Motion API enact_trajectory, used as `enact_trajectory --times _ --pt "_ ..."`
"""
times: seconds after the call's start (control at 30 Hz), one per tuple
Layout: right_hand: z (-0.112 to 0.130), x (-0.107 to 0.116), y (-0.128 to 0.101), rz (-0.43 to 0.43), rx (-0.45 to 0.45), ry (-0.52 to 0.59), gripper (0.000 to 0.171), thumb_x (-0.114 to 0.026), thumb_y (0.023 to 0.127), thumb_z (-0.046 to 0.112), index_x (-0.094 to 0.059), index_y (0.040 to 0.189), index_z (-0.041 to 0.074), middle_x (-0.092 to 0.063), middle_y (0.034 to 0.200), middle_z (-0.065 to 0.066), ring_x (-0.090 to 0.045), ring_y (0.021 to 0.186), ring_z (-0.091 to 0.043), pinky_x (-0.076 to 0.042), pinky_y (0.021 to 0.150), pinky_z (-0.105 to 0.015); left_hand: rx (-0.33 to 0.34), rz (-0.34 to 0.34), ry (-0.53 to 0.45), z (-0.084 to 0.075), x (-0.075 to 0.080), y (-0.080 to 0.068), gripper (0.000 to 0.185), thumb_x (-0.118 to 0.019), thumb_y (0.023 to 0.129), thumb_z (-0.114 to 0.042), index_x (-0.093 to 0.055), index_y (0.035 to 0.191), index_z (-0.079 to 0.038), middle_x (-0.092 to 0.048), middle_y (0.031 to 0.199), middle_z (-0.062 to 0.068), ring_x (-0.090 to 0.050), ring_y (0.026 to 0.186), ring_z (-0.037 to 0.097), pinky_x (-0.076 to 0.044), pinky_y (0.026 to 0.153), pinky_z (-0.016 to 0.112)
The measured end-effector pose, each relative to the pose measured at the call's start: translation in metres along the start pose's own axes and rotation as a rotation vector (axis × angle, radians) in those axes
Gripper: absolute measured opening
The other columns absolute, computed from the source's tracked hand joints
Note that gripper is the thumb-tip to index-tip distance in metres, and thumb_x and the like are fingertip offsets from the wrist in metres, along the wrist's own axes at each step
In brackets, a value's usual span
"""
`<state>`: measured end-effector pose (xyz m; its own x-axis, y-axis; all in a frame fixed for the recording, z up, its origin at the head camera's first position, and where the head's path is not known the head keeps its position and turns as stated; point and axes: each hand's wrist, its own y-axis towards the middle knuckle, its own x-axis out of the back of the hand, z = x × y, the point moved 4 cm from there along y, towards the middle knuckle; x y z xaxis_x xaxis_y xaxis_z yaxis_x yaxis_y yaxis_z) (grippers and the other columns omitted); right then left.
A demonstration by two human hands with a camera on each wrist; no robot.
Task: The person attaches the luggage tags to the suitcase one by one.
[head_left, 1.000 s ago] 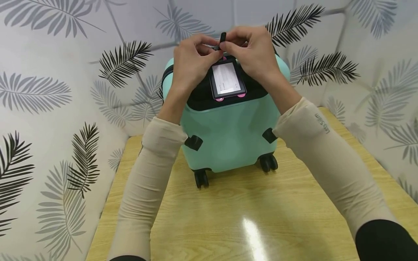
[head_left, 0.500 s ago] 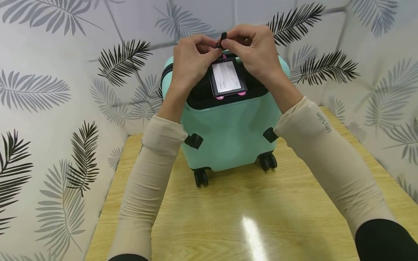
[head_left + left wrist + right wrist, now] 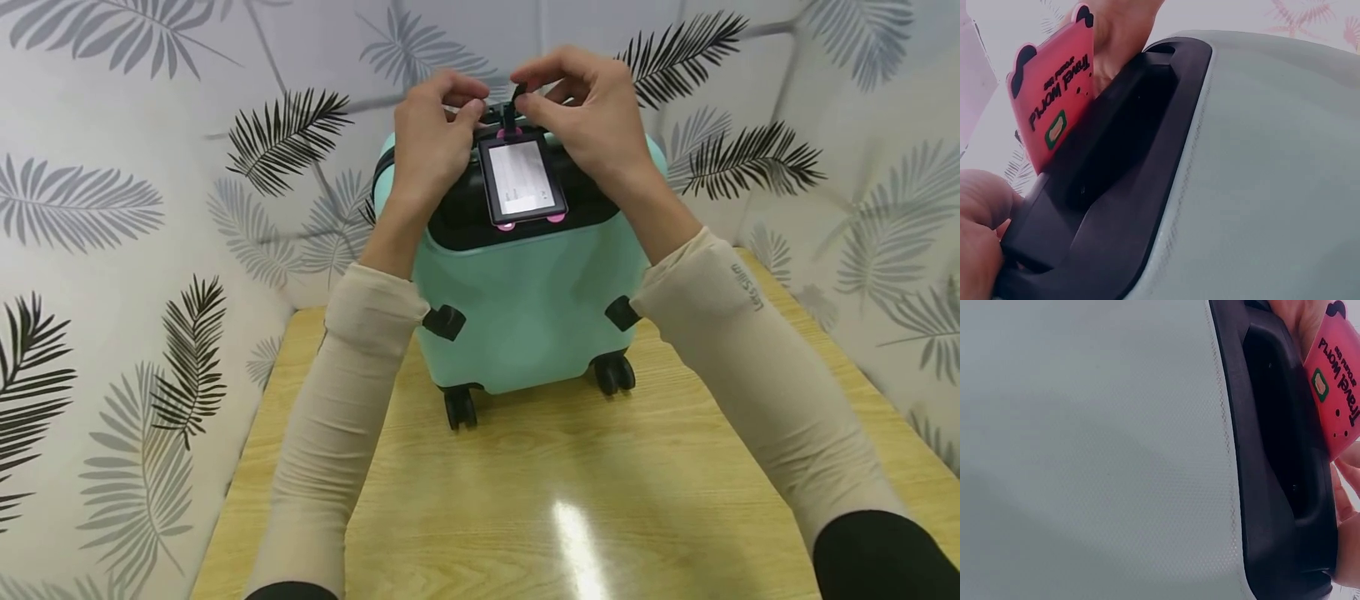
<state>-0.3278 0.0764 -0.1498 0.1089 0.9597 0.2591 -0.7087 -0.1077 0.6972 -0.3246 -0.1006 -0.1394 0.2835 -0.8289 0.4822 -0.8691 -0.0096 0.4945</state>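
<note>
The suitcase (image 3: pixel 525 317) stands on the table (image 3: pixel 450 500), before the wall (image 3: pixel 498 29). The tag (image 3: pixel 521 179) sits between left hand (image 3: pixel 433 137) and right hand (image 3: pixel 600 121)

Leafy walls (image 3: pixel 180 217) around a wooden table (image 3: pixel 465 492)
Black and grey fronds (image 3: pixel 288 142) (some overlapping) pattern the pale walls; white glare (image 3: pixel 576 542) streaks the table.

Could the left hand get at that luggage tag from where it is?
Probably yes. The left hand is close beside the luggage tag, and nothing seems to stand between them. The right hand pinches the black strap above, leaving the tag's front uncovered.
</note>
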Motion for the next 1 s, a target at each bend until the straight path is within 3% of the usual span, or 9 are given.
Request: enact_trajectory --times 0.23,0.5,0.73,1.0 --pt "-0.0004 0.0009 -0.0009 0.033 0.001 0.089 0.035 -0.075 0.092 0.001 -0.073 0.126 0.010 -0.070 0.122 -0.007 -0.066 0.088 -0.016 -0.051 0.083 -0.024 0.000 0.029 0.047 -0.0018 -0.0031 0.0031 0.022 -0.064 0.105 -0.021 -0.078 0.119 -0.013 -0.075 0.113 0.003 -0.068 0.105 0.013 -0.050 0.089 0.023" --pt "0.0002 0.0005 -0.0038 0.036 -0.003 0.131 0.028 -0.076 0.094 0.009 -0.075 0.122 0.013 -0.074 0.103 -0.004 -0.066 0.088 -0.022 -0.048 0.080 -0.028 0.017 0.031 0.073 -0.0008 -0.0029 0.0006 0.022 -0.067 0.103 -0.028 -0.079 0.113 -0.013 -0.073 0.106 0.001 -0.065 0.101 0.012 -0.049 0.086 0.023" --pt "-0.0027 0.0019 -0.0019 -0.009 -0.054 0.198 0.016 -0.075 0.095 0.008 -0.074 0.111 0.009 -0.075 0.096 -0.004 -0.066 0.080 -0.021 -0.052 0.086 -0.029 0.058 0.035 0.058 0.0005 -0.0026 0.0016 0.023 -0.070 0.100 -0.031 -0.080 0.111 -0.014 -0.071 0.099 -0.003 -0.061 0.092 0.009 -0.046 0.081 0.024" --pt "-0.0015 0.0020 0.0001 -0.044 -0.116 0.158 0.008 -0.078 0.093 0.008 -0.074 0.099 0.011 -0.075 0.087 0.000 -0.064 0.078 -0.019 -0.049 0.081 -0.028 0.057 0.050 0.076 -0.0024 -0.0050 0.0004 0.022 -0.068 0.102 -0.027 -0.079 0.112 -0.010 -0.072 0.105 0.001 -0.061 0.097 0.011 -0.047 0.086 0.024"
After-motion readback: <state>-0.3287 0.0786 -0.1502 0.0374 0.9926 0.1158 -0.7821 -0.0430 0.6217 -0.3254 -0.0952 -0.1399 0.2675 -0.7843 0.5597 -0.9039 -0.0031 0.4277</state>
